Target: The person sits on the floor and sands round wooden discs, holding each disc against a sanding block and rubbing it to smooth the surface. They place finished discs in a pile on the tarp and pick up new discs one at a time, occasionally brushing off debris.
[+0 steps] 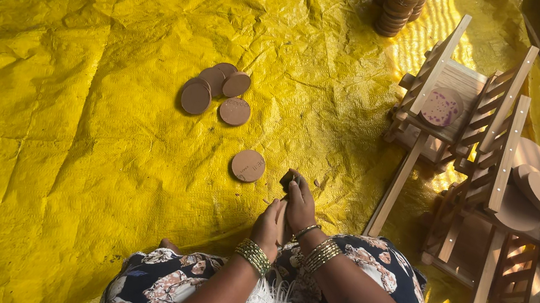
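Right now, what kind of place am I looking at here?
Probably a small woodcraft workshop set up on the floor: a yellow tarp as work surface, loose wooden discs, a stack of discs, and slatted wooden frames.

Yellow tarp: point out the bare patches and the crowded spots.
The yellow tarp lies bare left of the loose discs, and between them and the disc stack. Crowded on the right: wooden carts beside both hands.

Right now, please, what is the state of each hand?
Left hand: curled, resting against the right hand; whether it holds anything cannot be told.
Right hand: closed on a small dark piece.
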`<state>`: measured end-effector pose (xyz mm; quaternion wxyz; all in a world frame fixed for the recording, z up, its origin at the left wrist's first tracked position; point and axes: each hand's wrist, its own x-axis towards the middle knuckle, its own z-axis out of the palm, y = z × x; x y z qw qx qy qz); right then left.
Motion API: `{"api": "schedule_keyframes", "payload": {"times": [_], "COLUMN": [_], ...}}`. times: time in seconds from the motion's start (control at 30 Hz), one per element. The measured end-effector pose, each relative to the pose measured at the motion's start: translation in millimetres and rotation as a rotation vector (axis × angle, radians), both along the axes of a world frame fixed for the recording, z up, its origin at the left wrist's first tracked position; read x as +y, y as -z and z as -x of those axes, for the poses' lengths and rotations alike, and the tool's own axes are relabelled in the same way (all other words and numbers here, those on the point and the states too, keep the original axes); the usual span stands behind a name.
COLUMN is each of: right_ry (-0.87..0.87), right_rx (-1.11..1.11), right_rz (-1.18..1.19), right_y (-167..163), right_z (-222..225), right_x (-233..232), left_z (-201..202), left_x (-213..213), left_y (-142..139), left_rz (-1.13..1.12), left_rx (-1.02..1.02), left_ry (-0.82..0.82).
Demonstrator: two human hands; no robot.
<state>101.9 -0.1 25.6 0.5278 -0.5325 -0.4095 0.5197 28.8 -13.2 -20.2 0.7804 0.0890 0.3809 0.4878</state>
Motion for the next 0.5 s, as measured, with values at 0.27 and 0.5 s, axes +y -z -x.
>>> {"api": "schedule_keyframes", "payload": {"times": [0.27, 0.5], "right_ry": [-0.213, -0.355], "right_rx": [-0.456, -0.340], "right_rz": [-0.602, -0.464], "right_y": [-10.3, -17.3], "right_z": [0.1, -0.9], "right_x": [-7.5, -18.8], "left_z": [38.9, 45.5], "left_x": [29.9, 35.6], "left_y": [-18.1, -26.5], "left_rz": [-0.049, -0.067], "left_rx": [-0.250, -0.276], "left_ry": [-0.094, -0.155]}}
